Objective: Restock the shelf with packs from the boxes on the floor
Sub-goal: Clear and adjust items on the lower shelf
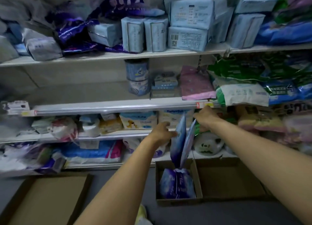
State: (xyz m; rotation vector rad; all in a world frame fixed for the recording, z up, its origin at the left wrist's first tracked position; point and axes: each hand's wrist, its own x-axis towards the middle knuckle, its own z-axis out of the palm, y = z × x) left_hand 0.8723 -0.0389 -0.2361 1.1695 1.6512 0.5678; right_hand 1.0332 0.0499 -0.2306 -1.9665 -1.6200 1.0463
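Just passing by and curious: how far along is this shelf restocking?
Partway, it seems. Purple packs already lie on the top shelf, though who put them there is unclear. In hand: the left hand and right hand each have a grip on a blue-purple pack. Left: more packs in the small box on the floor.

Both bare forearms reach up from the lower frame toward the centre. The left hand (162, 130), just left of centre, has its fingers curled, pinching a pack (179, 140) by its upper edge. The right hand (205, 117), slightly higher and right of centre, grips a second pack (190, 140) at its top.
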